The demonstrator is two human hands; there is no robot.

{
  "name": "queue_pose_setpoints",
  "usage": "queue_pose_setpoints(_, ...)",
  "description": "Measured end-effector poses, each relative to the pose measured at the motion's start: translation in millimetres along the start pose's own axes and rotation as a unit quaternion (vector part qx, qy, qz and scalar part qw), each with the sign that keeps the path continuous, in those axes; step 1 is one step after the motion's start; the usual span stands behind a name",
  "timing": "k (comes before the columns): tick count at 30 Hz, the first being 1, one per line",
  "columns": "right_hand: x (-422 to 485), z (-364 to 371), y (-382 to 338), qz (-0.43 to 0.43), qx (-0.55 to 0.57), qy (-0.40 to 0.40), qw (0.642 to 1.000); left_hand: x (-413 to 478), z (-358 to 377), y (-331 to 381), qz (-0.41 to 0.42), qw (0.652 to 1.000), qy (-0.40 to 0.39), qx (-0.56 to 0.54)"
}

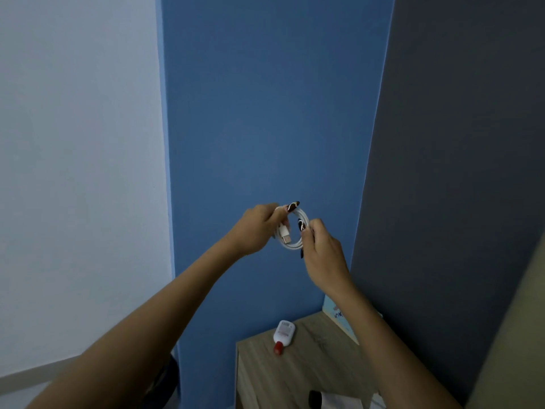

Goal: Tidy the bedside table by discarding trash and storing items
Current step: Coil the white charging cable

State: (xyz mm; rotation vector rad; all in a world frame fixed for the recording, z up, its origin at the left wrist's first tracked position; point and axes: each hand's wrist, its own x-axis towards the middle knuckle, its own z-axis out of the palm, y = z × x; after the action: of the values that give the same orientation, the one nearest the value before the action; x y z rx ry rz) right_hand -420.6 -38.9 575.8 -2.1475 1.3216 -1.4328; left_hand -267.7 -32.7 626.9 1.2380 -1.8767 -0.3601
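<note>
A white charging cable (298,231) is wound into a small coil, raised in front of the blue wall. My left hand (256,228) grips the coil's left side, with the USB plug hanging below its fingers. My right hand (320,246) pinches the coil's right side. Below, the wooden bedside table (309,367) holds a small white bottle with a red cap (283,336), lying on its side near the back left corner.
A light blue book or card (339,317) leans at the table's back right, partly behind my right arm. A small black object (315,398) and white paper (339,402) lie at the table's front. A dark item (165,379) sits left of the table. A beige bed edge (513,335) is at right.
</note>
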Motion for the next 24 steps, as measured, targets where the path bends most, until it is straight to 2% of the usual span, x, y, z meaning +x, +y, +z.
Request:
queue_pose_setpoints(5,6.4,-18.4,3.9,-0.034,-0.084,-0.035,0.995,7.8,-8.5,3.1,0.029,0.996,-0.048,0.068)
queue_pose_setpoints(10,14.0,-29.8,7.2,-0.055,-0.111,-0.026,0.992,14.9,-11.4,10.7,-0.052,0.985,-0.142,-0.083)
queue_pose_setpoints(14,13.6,-29.9,11.2,-0.023,-0.065,0.007,0.998,14.3,-0.5,5.5,-0.056,0.983,-0.095,-0.148)
queue_pose_setpoints(19,4.6,-28.1,13.4,0.092,0.075,-0.06,0.991,10.0,11.7,-10.4,-0.055,0.988,0.003,-0.144)
queue_pose_setpoints(24,-5.9,-26.4,3.2,0.159,0.129,-0.008,0.979,6.9,16.9,-15.7,-0.064,0.99,0.083,-0.098)
